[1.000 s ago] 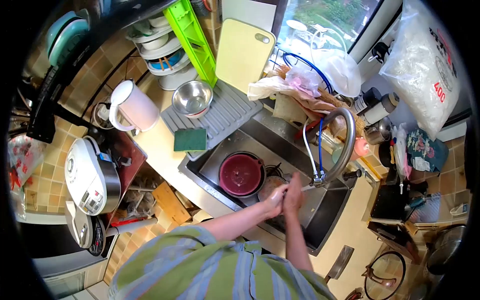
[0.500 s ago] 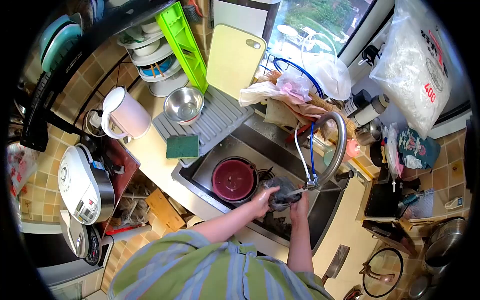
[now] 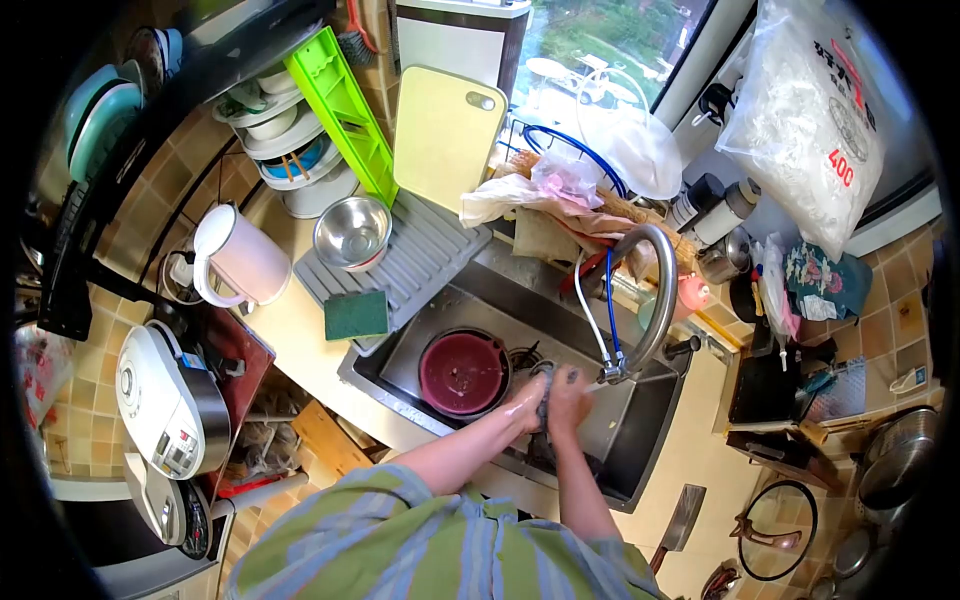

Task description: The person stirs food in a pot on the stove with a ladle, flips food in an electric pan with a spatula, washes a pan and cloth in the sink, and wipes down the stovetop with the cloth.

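Observation:
Over the sink (image 3: 635,420), my left hand (image 3: 524,405) and my right hand (image 3: 570,398) press together from both sides around a dark grey, limp wet cloth (image 3: 542,443). Part of the cloth hangs below my fingers; the rest is hidden between my palms. Close to my right hand is the spout of the curved metal faucet (image 3: 660,290), with water by its tip. A dark red basin (image 3: 463,373) stands in the sink to the left of my left hand. Something dark lies in the sink under my wrists, too covered to name.
A ribbed grey drainboard (image 3: 430,235) beside the sink carries a metal bowl (image 3: 352,232) and a green scouring pad (image 3: 356,315). A cleaver (image 3: 682,518) lies on the right counter. On the left are a pitcher (image 3: 240,257) and a rice cooker (image 3: 160,390).
My hands have come closer together and squeezed the cloth from a wide bundle into a narrow hanging one. The camera view has shifted slightly.

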The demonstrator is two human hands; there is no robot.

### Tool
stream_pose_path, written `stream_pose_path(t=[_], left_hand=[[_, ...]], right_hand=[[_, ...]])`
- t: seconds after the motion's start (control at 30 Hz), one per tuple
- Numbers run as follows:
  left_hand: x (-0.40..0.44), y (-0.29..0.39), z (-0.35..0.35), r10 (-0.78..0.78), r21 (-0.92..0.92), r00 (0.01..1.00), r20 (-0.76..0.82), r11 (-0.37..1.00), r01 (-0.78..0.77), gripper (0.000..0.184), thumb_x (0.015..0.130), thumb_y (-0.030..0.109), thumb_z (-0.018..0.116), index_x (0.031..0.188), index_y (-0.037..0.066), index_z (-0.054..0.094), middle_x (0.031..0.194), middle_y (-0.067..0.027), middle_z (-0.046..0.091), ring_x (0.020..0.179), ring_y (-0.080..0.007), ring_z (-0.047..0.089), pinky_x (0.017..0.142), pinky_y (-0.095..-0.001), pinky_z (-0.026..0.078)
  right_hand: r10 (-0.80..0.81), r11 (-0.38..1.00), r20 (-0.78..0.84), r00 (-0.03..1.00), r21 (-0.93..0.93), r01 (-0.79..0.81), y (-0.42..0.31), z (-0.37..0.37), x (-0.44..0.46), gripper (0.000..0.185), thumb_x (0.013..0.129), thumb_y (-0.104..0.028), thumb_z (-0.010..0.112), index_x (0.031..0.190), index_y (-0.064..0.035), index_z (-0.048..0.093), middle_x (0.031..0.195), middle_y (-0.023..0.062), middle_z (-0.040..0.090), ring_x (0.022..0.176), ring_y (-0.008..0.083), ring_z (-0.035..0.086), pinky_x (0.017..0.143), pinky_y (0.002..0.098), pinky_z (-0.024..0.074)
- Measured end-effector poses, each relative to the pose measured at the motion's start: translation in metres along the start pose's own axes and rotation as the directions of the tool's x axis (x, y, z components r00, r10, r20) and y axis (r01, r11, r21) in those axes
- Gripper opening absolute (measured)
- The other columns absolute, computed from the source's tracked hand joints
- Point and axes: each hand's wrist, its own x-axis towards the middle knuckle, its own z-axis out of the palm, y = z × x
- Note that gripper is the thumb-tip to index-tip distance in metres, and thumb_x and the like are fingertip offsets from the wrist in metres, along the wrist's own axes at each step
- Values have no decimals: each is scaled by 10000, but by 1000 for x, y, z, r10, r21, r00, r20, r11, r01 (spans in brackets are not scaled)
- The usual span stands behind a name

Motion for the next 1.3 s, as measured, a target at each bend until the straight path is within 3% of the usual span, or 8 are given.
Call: stream_pose_path(t=[0.33, 0.47, 0.6, 0.77, 0.87, 1.0, 1.07, 1.3], left_hand=[[-54, 30, 38, -90, 280, 995, 33, 957, 77, 430, 1021, 477, 516, 1189, 117, 680, 1130, -60, 720, 980, -224, 702, 873, -389, 585], [-78, 55, 54, -167, 261, 981, 94, 955, 138, 596, 1019, 607, 448, 1262, 105, 657, 1239, -86, 697, 1112, -239, 675, 1006, -439, 522], [-62, 53, 26, -119, 59, 990, -79, 991, 124, 512, 1054, 529, 405, 1171, 102, 661, 1118, -90, 710, 1013, -251, 688, 956, -434, 539], [-17, 28, -56, -18, -127, 879, 476, 988, 89, 357, 1044, 385, 473, 1155, 91, 644, 1082, -77, 681, 1040, -219, 647, 969, -416, 505], [-41, 12, -1, -7, 247, 990, -144, 968, 43, 335, 1039, 348, 484, 1172, 100, 664, 1152, -71, 711, 1024, -197, 693, 904, -413, 547], [-52, 5, 33, -4, 209, 991, -137, 977, 33, 314, 1056, 322, 450, 1166, 107, 650, 1129, -73, 700, 1035, -225, 675, 889, -385, 545], [18, 3, -53, 3, -74, 742, 670, 995, 63, 296, 1069, 293, 416, 1141, 107, 635, 1112, -79, 676, 1085, -227, 647, 924, -384, 523], [-59, 22, 26, -99, 159, 994, -45, 982, 105, 263, 1043, 281, 507, 1061, 61, 651, 913, -73, 719, 742, -229, 701, 720, -401, 590]], right_hand=[[-50, 999, 124, 991, 2, 50, 76, 0, 20, 409, 998, -366, 535, 890, -15, 716, 805, 218, 703, 751, 359, 700, 694, 519, 523], [234, 105, 709, 665, 661, -743, 55, -21, 23, 510, 992, -490, 523, 1181, -34, 650, 1129, 109, 703, 988, 277, 670, 855, 391, 520], [7, 925, 314, 949, 358, -125, 21, -18, -13, 509, 884, -404, 724, 1207, -20, 642, 1229, 205, 666, 1141, 314, 638, 989, 434, 488], [-495, 865, 98, 863, -37, 500, -35, -6, -78, 375, 841, -364, 745, 1093, -92, 689, 972, 226, 636, 962, 440, 633, 833, 488, 525], [-81, 996, 53, 995, 32, 79, 8, 8, -7, 375, 896, -433, 656, 919, -59, 673, 869, 217, 672, 828, 435, 649, 758, 496, 500], [40, 996, 121, 992, -81, -31, -9, -20, 1, 517, 905, -546, 608, 1034, -52, 692, 968, 199, 724, 841, 411, 687, 758, 508, 519], [-236, 971, 72, 969, -28, 238, -17, -18, -34, 412, 903, -459, 653, 985, -59, 706, 963, 217, 708, 820, 439, 677, 732, 525, 521], [13, 991, 89, 996, -135, -1, 44, -4, 8, 493, 958, -512, 566, 970, -48, 732, 859, 246, 702, 816, 418, 685, 762, 494, 515]])
